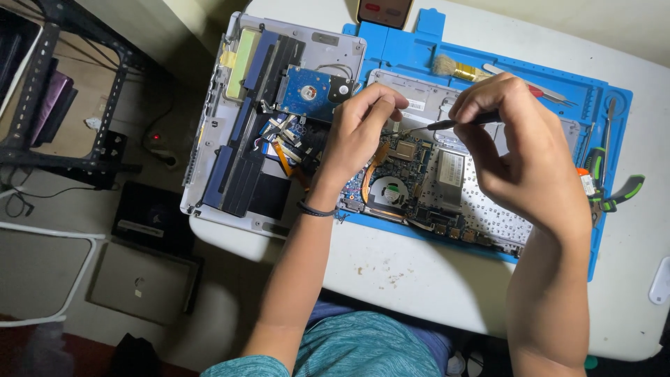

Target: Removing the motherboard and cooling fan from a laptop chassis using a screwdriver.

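Both forearms rise from the near edge of the white table (419, 279), above a teal shirt (349, 349). On the right hand (516, 153) the fingers are curled and pressed together around a thin black screwdriver (464, 123), pinching its handle so that the shaft points left and the tip sits over the far edge of the circuit board (412, 174). On the left hand (359, 132) the fingertips are bunched and pressed down just beside that tip, at the board's far left corner (what they pinch, if anything, cannot be told). A dark band circles the left wrist.

That board, with its round fan (388, 190) and copper pipe, lies in the opened laptop base (481, 209), which rests on a blue work mat (419, 49) covering the middle and far right part of the table. At the table's far left corner lies a second opened laptop shell (230, 132), grey, with black battery cells and a blue-labelled hard drive (310, 91) in it, overhanging the left edge.

Along the mat's far edge lie a small brush (453, 68) and tweezers (551, 92). At its right edge are green-handled pliers (614, 199).
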